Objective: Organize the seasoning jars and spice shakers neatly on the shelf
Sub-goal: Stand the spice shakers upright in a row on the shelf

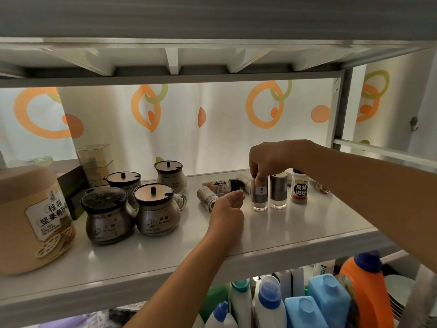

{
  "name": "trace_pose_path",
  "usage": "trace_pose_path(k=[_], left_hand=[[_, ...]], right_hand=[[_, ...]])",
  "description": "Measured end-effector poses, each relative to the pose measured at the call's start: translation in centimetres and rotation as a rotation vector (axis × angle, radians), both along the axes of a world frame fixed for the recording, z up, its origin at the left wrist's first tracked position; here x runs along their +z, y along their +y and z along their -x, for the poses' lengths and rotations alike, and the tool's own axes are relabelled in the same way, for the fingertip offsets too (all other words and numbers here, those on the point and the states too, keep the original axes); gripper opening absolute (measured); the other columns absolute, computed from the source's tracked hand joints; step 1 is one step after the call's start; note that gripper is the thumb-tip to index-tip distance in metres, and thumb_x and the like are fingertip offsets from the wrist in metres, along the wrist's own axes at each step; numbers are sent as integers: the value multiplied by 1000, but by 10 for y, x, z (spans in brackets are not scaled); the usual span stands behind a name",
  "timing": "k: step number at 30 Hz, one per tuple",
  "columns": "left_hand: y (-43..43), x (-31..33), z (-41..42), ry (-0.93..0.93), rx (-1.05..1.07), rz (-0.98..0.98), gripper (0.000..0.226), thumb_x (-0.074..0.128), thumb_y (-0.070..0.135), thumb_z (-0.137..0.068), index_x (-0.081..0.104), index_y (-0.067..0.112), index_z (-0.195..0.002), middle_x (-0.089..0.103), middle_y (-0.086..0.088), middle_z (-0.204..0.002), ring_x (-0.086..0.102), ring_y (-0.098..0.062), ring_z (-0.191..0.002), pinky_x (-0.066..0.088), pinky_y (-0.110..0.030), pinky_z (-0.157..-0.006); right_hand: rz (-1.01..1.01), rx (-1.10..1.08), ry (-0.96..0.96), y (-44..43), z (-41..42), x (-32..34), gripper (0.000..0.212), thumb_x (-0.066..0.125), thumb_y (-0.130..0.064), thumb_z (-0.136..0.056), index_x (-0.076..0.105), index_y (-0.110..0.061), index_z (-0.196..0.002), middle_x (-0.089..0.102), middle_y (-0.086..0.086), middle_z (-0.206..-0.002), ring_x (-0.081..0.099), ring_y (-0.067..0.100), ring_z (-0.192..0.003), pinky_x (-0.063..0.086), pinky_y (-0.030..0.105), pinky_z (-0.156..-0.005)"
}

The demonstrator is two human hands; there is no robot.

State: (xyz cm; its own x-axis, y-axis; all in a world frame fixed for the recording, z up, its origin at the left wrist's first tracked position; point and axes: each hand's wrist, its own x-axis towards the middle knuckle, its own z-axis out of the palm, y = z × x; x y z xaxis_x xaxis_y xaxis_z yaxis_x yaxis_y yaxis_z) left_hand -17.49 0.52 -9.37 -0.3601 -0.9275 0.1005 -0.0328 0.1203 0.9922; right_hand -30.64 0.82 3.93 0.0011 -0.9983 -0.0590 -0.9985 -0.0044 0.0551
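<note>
left hand: fingers curled at lying shaker, grip unclear | right hand: fingers pinch upright shaker top

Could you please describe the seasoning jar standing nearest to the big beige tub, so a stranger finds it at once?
On the white shelf, start at the big beige tub on the left. Right of it stands a cluster of round-bellied seasoning jars; take the front-left jar. Only its lid looks dark all over, while the others have pale lids.
</note>
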Motion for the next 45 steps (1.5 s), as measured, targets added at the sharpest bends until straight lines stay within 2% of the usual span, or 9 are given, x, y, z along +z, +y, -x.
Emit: trace_pose_path(k=[5, 15, 18, 23, 26, 30, 33, 36, 45], left_hand=[[0, 0, 1, -3, 3, -7, 68, 29, -27, -77, 49, 1, -136, 56, -11, -136, 51, -21, -129, 34, -33, -114], [9, 3, -1, -87, -15, 37, 70, 32, -24, -78, 47, 6, -139, 53, -7, -140, 47, -18, -132, 33, -29, -112], [11, 5, -2, -59, -4, 42, 72, 31, -25, -76, 47, 6, -139, 53, -6, -141, 46, -18, -134, 32, -31, -115], [18, 12, -12, 4, 164, 202, 71, 33, -20, -77, 53, 15, -135, 56, 11, -133, 48, -10, -131, 32, -26, -113], [9, 11, -23, 59, 313, 183, 64, 39, -12, -83, 49, 20, -137, 54, 6, -138, 52, -6, -125, 38, -19, -104], [-2, 14, -29, 47, 394, 142, 58, 44, -7, -87, 48, 21, -138, 59, 12, -112, 53, 6, -80, 43, -11, -70], [-17, 24, -31, -118, 352, 204, 59, 43, -6, -84, 50, 18, -137, 59, 3, -129, 57, -6, -101, 41, -9, -74], [-48, 48, -31, -471, 265, 364, 49, 47, -2, -84, 59, 16, -128, 63, -2, -129, 56, -19, -120, 43, -24, -99], [-124, 88, -11, -1100, 47, 554, 32, 66, 13, -83, 66, 18, -114, 68, -3, -115, 63, -21, -103, 52, -36, -92]], right_hand=[[19, -20, 57, -3, -2, -4, 28, 76, -24, -79, 73, -9, -102, 72, 6, -99, 67, 24, -96, 53, 34, -79], [-2, -67, 65, -4, -6, -2, 31, 78, -24, -77, 71, -7, -103, 72, 9, -104, 67, 26, -100, 51, 32, -74], [-9, -68, 33, -1, -11, 2, 44, 76, -26, -79, 66, -3, -115, 68, 13, -116, 63, 29, -109, 51, 36, -86], [341, 75, -246, 7, -32, 6, 28, 70, -22, -86, 70, -7, -109, 71, 4, -106, 65, 18, -98, 48, 28, -83], [411, 62, -461, -1, -49, -18, 16, 62, -9, -86, 72, 2, -92, 75, 13, -89, 71, 21, -82, 56, 35, -81], [408, 7, -453, -34, -49, -37, 21, 54, -1, -86, 72, -9, -94, 71, 9, -103, 67, 23, -91, 55, 34, -85], [348, 39, -304, -54, -44, -31, 29, 52, 1, -84, 70, -13, -101, 69, 6, -109, 63, 22, -101, 52, 34, -90], [291, 48, -189, -65, -36, -20, 27, 56, 1, -85, 70, -11, -105, 69, 6, -110, 63, 23, -104, 51, 32, -89], [148, 53, -179, -79, -13, -5, 29, 64, -2, -86, 68, -13, -113, 68, 5, -115, 62, 21, -104, 52, 37, -93]])
